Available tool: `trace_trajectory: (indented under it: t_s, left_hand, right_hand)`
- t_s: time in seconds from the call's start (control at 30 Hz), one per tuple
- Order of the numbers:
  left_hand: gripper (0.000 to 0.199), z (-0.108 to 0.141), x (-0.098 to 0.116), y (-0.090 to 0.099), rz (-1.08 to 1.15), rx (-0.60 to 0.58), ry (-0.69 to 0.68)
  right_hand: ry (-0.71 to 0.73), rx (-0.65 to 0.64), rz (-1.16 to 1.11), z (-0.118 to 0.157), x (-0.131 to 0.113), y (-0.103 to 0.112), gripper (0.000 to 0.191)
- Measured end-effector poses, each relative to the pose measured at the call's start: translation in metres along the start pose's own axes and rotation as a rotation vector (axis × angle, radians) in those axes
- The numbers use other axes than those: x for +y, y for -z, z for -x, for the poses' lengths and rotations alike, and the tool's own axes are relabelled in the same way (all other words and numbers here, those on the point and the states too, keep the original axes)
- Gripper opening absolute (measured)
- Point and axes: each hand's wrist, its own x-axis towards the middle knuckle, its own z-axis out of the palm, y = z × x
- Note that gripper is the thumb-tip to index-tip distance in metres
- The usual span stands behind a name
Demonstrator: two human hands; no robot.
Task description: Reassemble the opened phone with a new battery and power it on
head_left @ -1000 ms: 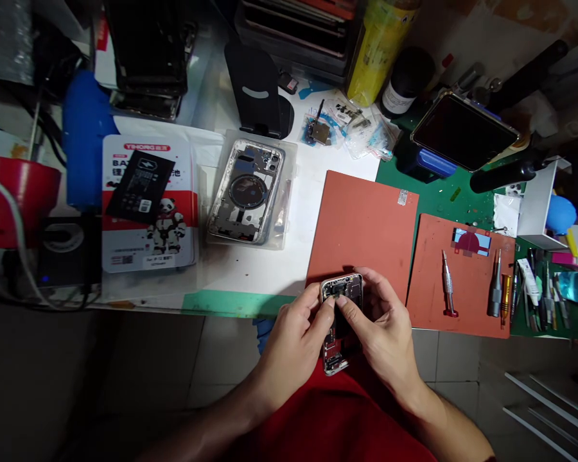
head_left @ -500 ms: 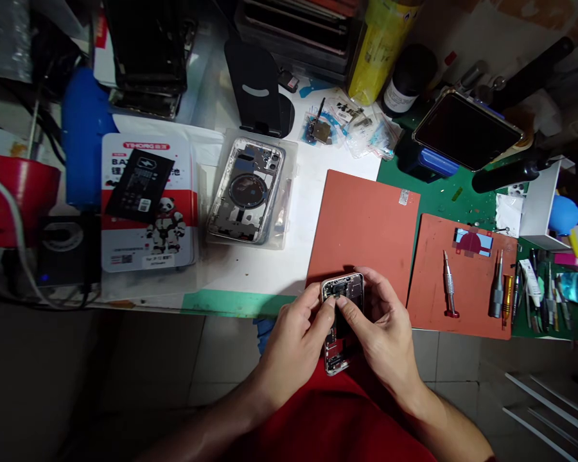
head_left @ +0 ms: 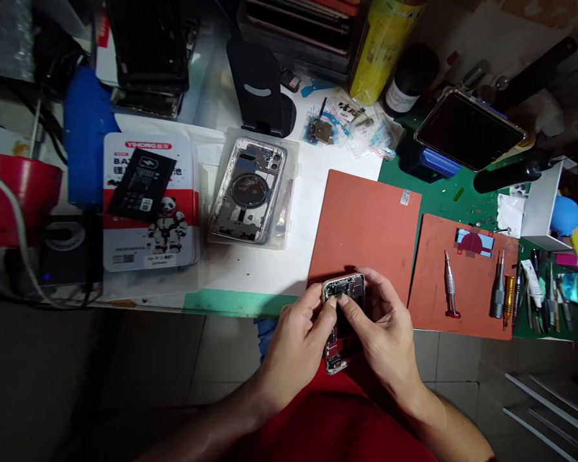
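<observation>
An opened phone (head_left: 336, 364) with its inner parts bare is held upright between both hands, in front of the table's near edge. My left hand (head_left: 296, 333) grips its left side, with the thumb pressing on the upper inside. From the right, my right hand (head_left: 385, 330) wraps the other edge, and its thumb tip meets the left thumb over the upper parts. Whatever lies under the two thumb tips is too small to make out. Behind the phone lies a brown-red mat (head_left: 366, 224).
A phone back housing (head_left: 248, 189) rests in a clear tray left of the mat. Further left, a black battery (head_left: 144, 183) lies on a battery pack (head_left: 151, 250). On the right, a second mat (head_left: 433, 276) bears screwdrivers (head_left: 450, 285). A phone stand (head_left: 257, 90) is behind.
The hands and the phone stay almost in place; the thumbs have shifted very slightly on the phone's upper parts. The whole view has moved a few pixels.
</observation>
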Motion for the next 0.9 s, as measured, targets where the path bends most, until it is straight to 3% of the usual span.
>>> trace_trajectory:
  t_s: [0.9]
  left_hand:
    - [0.036, 0.0007, -0.0023, 0.0002, 0.001, -0.024, 0.008]
  right_hand:
    - [0.007, 0.017, -0.064, 0.0005, 0.0008, -0.0006, 0.044]
